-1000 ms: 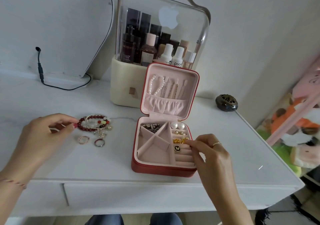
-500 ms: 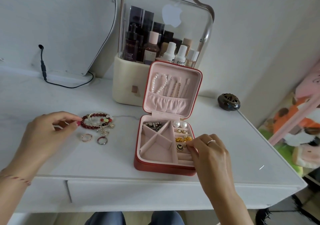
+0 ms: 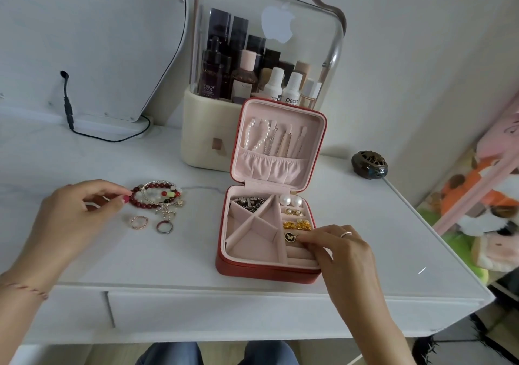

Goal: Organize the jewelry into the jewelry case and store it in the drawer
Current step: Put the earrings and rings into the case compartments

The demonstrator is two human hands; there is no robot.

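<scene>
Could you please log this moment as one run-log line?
left hand: touching red bead bracelet | right hand: pinching black butterfly earring | jewelry case: open

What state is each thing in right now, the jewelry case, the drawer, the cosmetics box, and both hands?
Jewelry case: lid open, upright.
Drawer: closed.
Cosmetics box: clear cover down.
Left hand: fingertips pinching the red bead bracelet.
Right hand: fingertips on the black butterfly earring in the case.

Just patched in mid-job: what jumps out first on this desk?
The open red case at centre, pearls and gold earrings in its slots, the right hand at its butterfly piece. To its left, the left hand touches a bracelet pile, two rings in front.
</scene>
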